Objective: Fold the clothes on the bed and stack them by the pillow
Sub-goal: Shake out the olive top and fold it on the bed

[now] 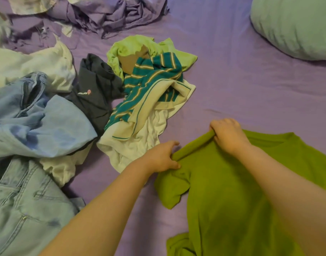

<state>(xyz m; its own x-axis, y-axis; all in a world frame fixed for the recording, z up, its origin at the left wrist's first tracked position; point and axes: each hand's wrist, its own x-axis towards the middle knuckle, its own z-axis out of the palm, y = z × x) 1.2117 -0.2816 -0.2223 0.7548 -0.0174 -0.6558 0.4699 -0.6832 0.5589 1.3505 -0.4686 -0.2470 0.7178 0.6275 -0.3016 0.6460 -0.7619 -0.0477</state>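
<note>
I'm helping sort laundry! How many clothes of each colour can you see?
Green: 2, the olive shirt in both hands and a lime one.
Blue denim: 2.
Navy: 1.
Teal striped: 1.
White: 1.
Total: 7.

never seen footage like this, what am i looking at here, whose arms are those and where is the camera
There is no machine here. A person wears one wide-angle camera on the head, looking forward and down, so the two bare arms coming in from the bottom are the wearer's own.

The surface is a bed with a purple sheet. A pale green pillow lies at the top right.

Both hands grip the same olive green T-shirt, which is spread in front of the person. The left hand pinches its edge near the sleeve, and the right hand holds the shoulder edge further up.

To the left is a pile of unfolded clothes: jeans, a light blue garment, a dark navy top, a teal striped shirt and a lime green piece.
</note>
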